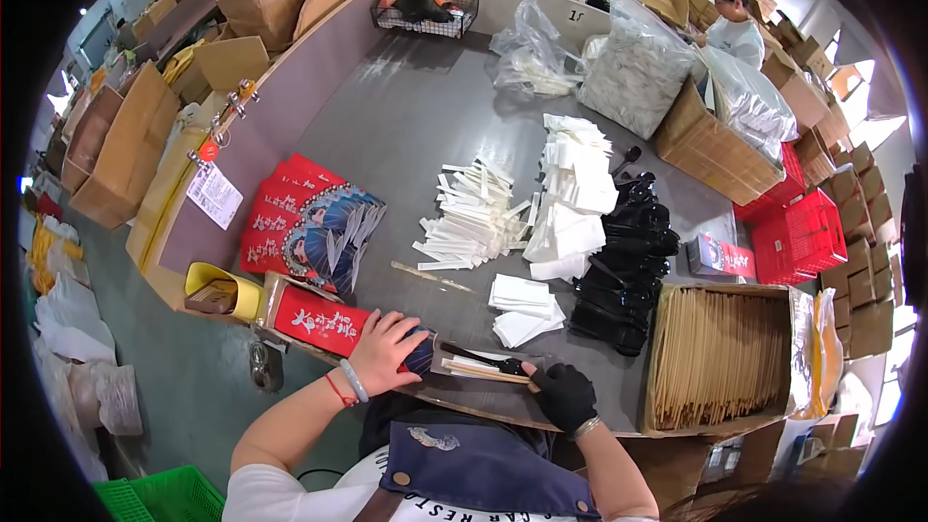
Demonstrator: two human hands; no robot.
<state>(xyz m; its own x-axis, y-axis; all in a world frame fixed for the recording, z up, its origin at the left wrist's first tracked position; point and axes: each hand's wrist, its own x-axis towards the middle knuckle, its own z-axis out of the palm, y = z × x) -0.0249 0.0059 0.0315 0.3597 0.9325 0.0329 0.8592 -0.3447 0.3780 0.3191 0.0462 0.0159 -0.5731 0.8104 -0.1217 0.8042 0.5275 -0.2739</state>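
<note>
The near edge of a grey bench (406,126) is shown from above, with both of the person's hands at work on it.

Left: a red sleeve (333,326) lies flat on the bench edge, its long axis running left to right. The left hand (387,353), bare, with a bracelet at the wrist, is laid over the sleeve's right end; the fingers are spread and pressed down on it rather than closed round it. Whether that end is held open under the palm cannot be told. Behind it a fanned stack of like sleeves (309,227) is seen, and a yellow bin (224,292) stands at the bench corner.

Centre: a pair of chopsticks (483,370), with a small packet beside them, lies just right of the sleeve's end, its long axis nearly in line with the sleeve, the free tips pointing left toward it. A short gap is left between the tips and the left hand.

Right: the right hand (565,396), in a black glove, is closed on the right end of the chopsticks, and so is the hand nearer to them. Farther back, white wrappers (474,217), napkins (522,307), black spoons (628,261) and a carton of chopsticks (720,358) are laid out.
</note>
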